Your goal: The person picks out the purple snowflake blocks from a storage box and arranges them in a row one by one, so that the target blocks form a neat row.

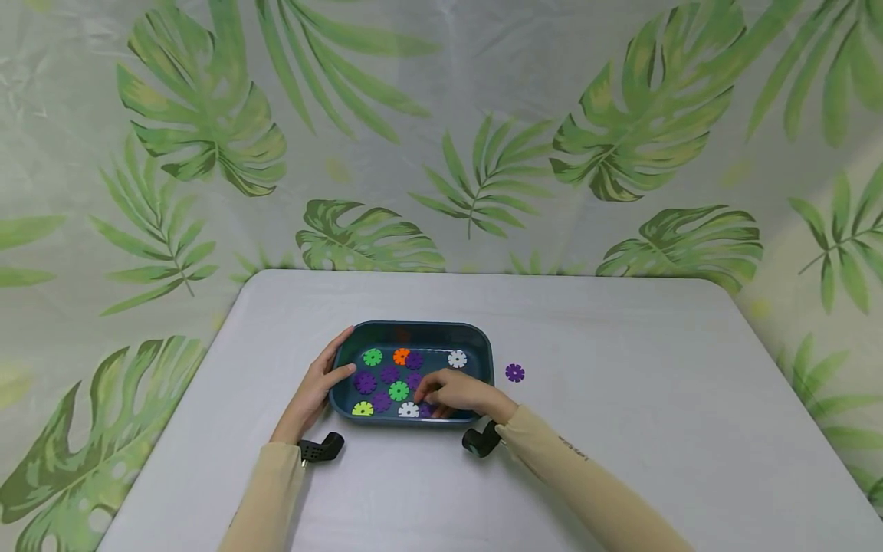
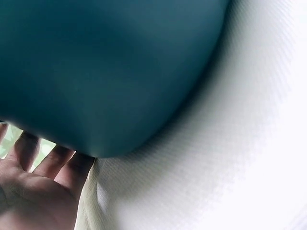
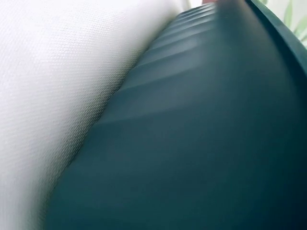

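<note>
A dark teal tray [image 1: 441, 331] stands on the table, holding several flat notched discs, among them a white disc [image 1: 457, 359], a green disc [image 1: 372, 356], an orange disc [image 1: 401, 356] and a purple disc [image 1: 366, 382]. My left hand [image 1: 319, 387] holds the tray's left end, thumb over the rim; in the left wrist view its fingers [image 2: 57, 160] lie against the outer wall. Inside the tray, my right hand [image 1: 455, 389] reaches down with bent fingers beside another white disc [image 1: 408, 410]. Whether it pinches a disc is hidden. The right wrist view shows only the tray's outer side.
A single purple disc [image 1: 514, 372] lies on the white table [image 1: 621, 368], right of the tray. Black wrist cameras stick out near both wrists, close to the tray's front edge. Behind the table hangs a leaf-patterned cloth [image 1: 483, 176].
</note>
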Demonstrator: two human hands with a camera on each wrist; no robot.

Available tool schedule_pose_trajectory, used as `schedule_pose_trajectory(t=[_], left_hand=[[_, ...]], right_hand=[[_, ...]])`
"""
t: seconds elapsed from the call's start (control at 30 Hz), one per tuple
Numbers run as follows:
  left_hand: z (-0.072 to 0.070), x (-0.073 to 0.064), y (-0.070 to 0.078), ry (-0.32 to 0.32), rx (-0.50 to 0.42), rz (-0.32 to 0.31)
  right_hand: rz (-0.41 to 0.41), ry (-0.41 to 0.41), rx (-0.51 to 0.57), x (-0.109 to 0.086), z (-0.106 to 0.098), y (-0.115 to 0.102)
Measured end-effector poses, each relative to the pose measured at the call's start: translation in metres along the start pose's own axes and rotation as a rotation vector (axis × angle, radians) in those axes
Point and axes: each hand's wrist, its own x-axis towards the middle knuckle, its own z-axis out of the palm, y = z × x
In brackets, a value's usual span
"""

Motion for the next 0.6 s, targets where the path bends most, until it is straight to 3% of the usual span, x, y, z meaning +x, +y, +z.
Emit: schedule_pose_trajectory(t=[0.33, 0.6], left_hand=[[0.0002, -0.0003, 0.0011, -0.002, 0.001, 0.003], [0.0, -0.0005, 0.0009, -0.004, 0.011, 0.003]], right_hand=[[0.02, 0.061, -0.061, 0.0042, 0.0014, 0.0022], [-0.057, 0.083, -0.032, 0.0004, -0.0066, 0.0002]])
